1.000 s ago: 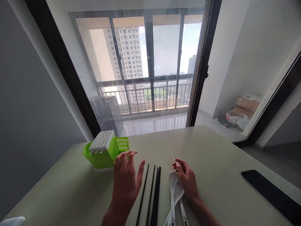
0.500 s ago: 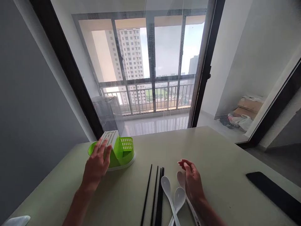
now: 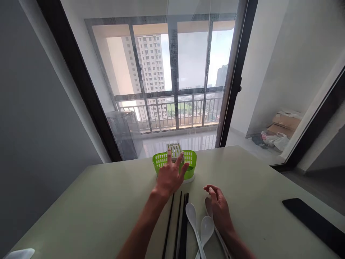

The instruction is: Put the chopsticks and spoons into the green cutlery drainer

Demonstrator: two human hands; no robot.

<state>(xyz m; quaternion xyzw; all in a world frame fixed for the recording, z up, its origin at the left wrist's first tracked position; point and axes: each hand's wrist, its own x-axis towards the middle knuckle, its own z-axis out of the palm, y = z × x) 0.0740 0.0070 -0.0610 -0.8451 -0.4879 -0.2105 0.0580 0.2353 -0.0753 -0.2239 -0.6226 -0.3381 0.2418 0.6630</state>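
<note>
A bright green cutlery holder (image 3: 191, 169) with a white slotted top (image 3: 174, 150) and a pale base stands near the table's far edge. My left hand (image 3: 169, 176) reaches onto it from the front, fingers over the top and thumb on the right, hiding its middle. Low on the right rests my right hand (image 3: 221, 208), its fingers loosely curled together with nothing visible in them. Beside and partly behind it lies a white spoon (image 3: 208, 205). Two more white spoons (image 3: 191, 214) lie crossed to its left. Several black chopsticks (image 3: 178, 223) point away from me, left of the spoons.
A long black flat object (image 3: 312, 223) lies at the table's right side. Part of a white object (image 3: 23, 253) shows at the near left corner. Beyond the far edge are dark-framed glass doors (image 3: 231, 93), with cardboard and plastic bags (image 3: 281, 131) on the floor behind.
My left hand has carried the green cutlery holder from the left to the middle of the table's far side and turned it. My right hand has hardly moved.
</note>
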